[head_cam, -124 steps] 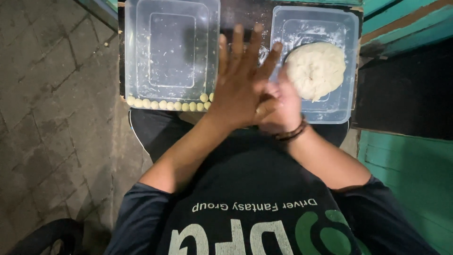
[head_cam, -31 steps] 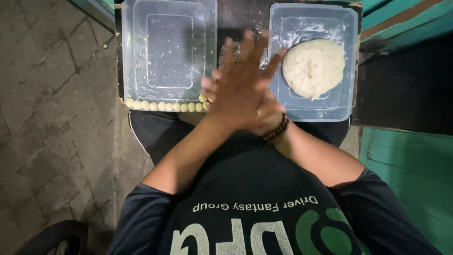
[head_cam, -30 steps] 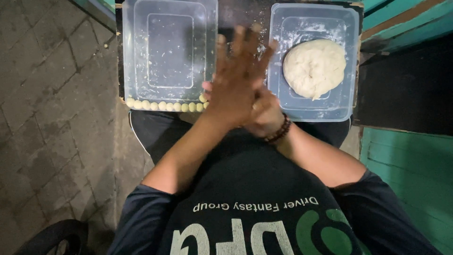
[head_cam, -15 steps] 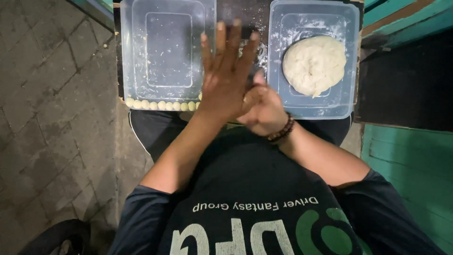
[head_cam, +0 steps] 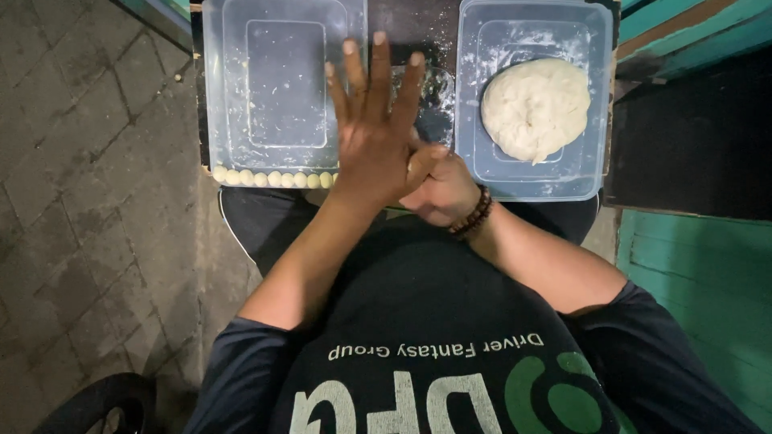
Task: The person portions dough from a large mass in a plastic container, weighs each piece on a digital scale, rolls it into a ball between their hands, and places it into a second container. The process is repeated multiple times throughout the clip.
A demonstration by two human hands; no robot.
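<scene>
My left hand [head_cam: 374, 137] lies flat with its fingers spread, palm pressed down on my right hand [head_cam: 442, 189], which is cupped beneath it and wears a dark bead bracelet [head_cam: 474, 217]. What lies between the palms is hidden. Both hands hover at the near edge of two clear plastic tubs. The left tub [head_cam: 281, 80] holds a row of small pale dough balls [head_cam: 269, 178] along its near wall. The right tub [head_cam: 482, 181], dusted with flour, holds a large round lump of dough [head_cam: 535, 108].
The tubs sit on a dark floured board [head_cam: 402, 24] over my lap. Grey paving stones [head_cam: 88, 201] lie to the left, with a black wheel [head_cam: 96, 402] at the bottom left. A green wooden surface [head_cam: 700, 273] is on the right.
My left hand has slid leftward and forward across my right palm, its fingers turning from angled right to pointing straight ahead. The tubs and dough have not moved.
</scene>
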